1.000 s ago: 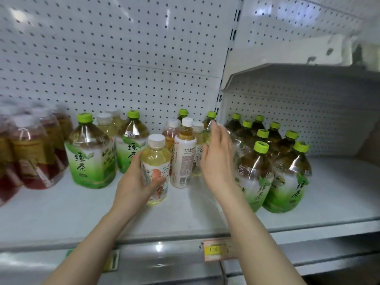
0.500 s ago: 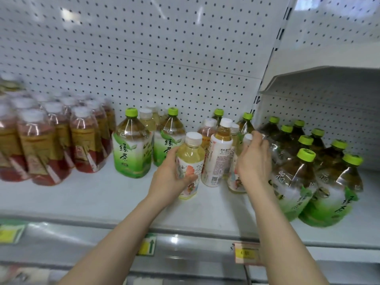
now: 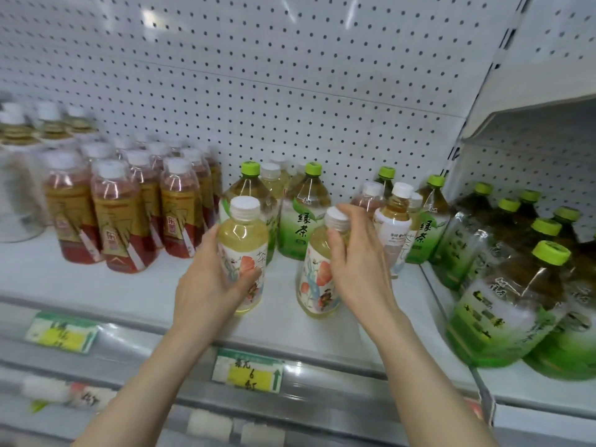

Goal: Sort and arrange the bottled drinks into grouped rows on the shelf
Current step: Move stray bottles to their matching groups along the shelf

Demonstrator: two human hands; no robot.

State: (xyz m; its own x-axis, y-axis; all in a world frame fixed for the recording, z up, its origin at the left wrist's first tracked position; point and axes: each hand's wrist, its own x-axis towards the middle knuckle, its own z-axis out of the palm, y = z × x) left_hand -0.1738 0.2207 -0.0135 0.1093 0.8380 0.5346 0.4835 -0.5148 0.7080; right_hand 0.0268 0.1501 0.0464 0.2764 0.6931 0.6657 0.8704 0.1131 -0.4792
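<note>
**Left hand (image 3: 209, 285) and right hand (image 3: 358, 269) each hold a bottle**

The left hand's fingers wrap the left floral bottle (image 3: 245, 240), upright near the shelf's (image 3: 96, 285) near edge. The right hand clasps the tilted right floral bottle (image 3: 314, 285) at its neck. Green-capped bottles (image 3: 303, 217) stand just behind.

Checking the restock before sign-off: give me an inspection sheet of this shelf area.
Surface: white shelf, bottles standing on it.
Job's things: left flowered bottle and right flowered bottle at the front, apart; red tea bottles in rows at left; green tea bottles behind; big green-capped bottles on the right.
Clutter: white-labelled bottle mixed among the green tea.
Hands: left hand grips the left flowered bottle's body; right hand grips the right one near its cap.
Cables: nothing seen.
Surroundings: pegboard behind; price tags on the shelf edge.
</note>
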